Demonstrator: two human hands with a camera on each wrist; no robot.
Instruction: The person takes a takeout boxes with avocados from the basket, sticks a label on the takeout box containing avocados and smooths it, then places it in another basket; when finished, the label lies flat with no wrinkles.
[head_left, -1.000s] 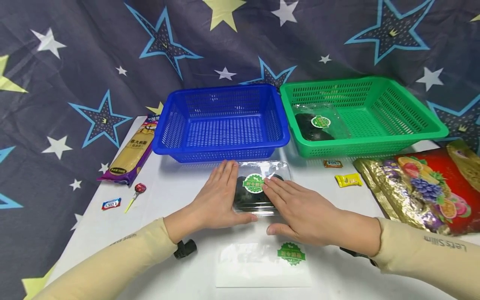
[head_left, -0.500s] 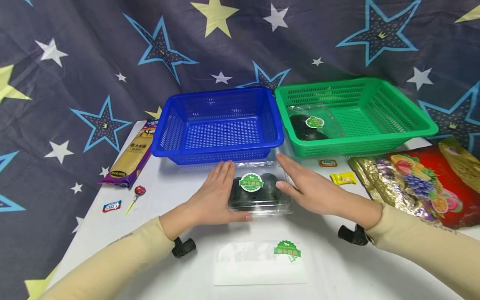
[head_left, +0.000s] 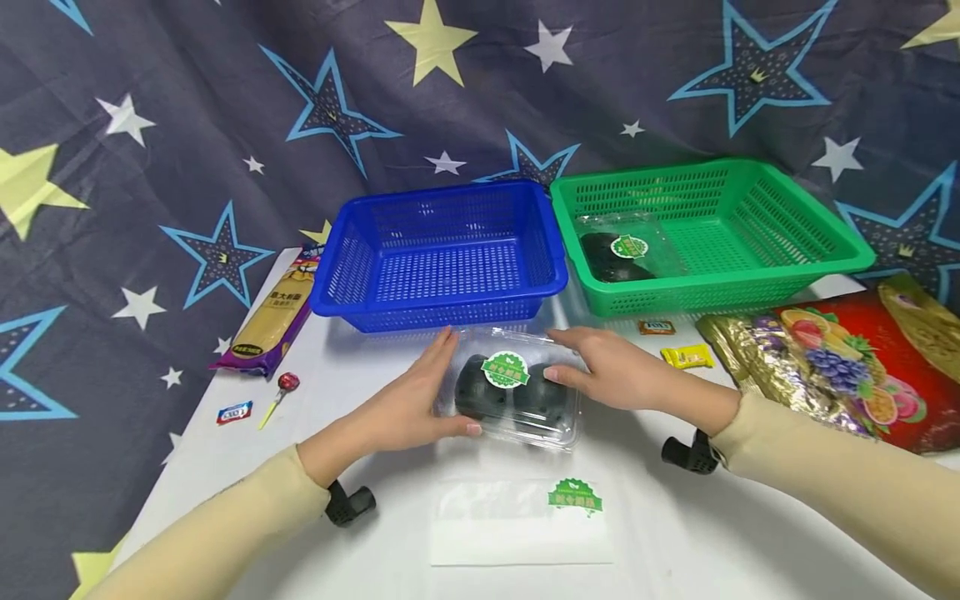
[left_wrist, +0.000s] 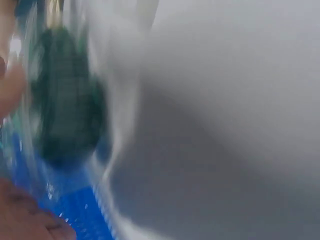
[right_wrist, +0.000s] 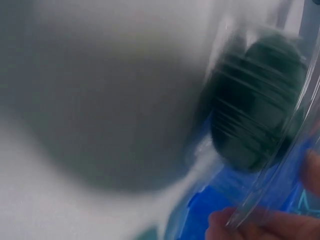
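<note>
A clear plastic clamshell box (head_left: 528, 421) holds dark green oval items and bears a round green-and-white label (head_left: 505, 369). It is slightly turned and tilted between both hands, with a shadow on the table beneath it in the wrist views. My left hand (head_left: 412, 404) grips its left side, thumb at the front corner. My right hand (head_left: 618, 368) holds the right rear edge, thumb over the lid; its fingertips (right_wrist: 250, 227) show at the rim in the right wrist view. Blur softens the left wrist view. Nearer me lies a white sheet (head_left: 517, 537) with a green sticker (head_left: 575, 495).
A blue basket (head_left: 438, 304) stands behind the box. The green basket (head_left: 720, 283) at back right contains a similar labelled box (head_left: 622, 250). Left are a pasta pack (head_left: 273, 317), a lollipop (head_left: 287, 382) and a small candy (head_left: 235, 412); right are wrapped sweets (head_left: 687, 357) and a red-gold bag (head_left: 840, 367).
My right hand has left the label and moved to the box's right rear edge, gripping it. The box has turned slightly and tilted, and the left hand has moved along with it.
</note>
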